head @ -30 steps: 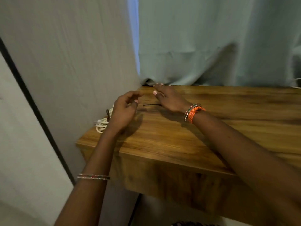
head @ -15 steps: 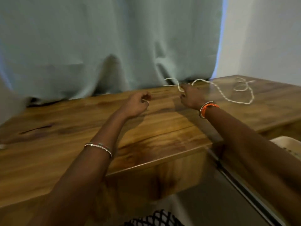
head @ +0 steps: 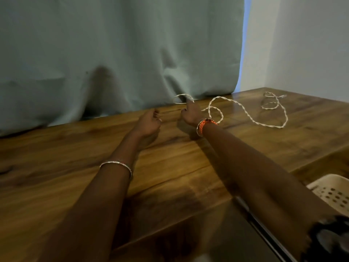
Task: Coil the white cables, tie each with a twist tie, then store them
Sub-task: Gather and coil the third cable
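Wooden bench [head: 75, 167] under both hands. White cable [head: 243, 112] trails loosely beyond right hand [head: 189, 115], which pinches one end; light, limp, tangle-prone. Left hand [head: 149, 121] curled, possibly pinching thin tie, blurred.

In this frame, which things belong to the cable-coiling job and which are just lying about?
Job:
- white cable, uncoiled on the table
- right hand, gripping the cable
- left hand
- white basket, probably for storage

Lying about:
- curtain
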